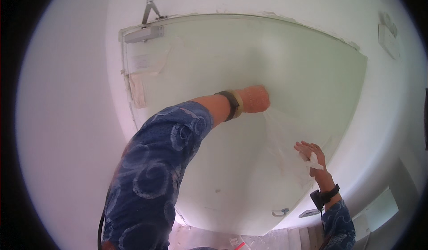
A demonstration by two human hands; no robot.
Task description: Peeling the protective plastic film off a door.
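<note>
A pale green door with thin clear plastic film on its face stands before me. My left hand is a fist against the middle of the door. From under that fist, the clear plastic film runs in stretched folds down to the right. Lower and further right is my right hand, its fingers extended beside the film. A crumpled white scrap lies against this hand near the thumb; whether it is gripped or stuck there is unclear.
A metal door closer is fixed at the door's upper left. Loose film hangs from the left edge. The door handle sits low right, above stair steps. An emergency light is on the right wall.
</note>
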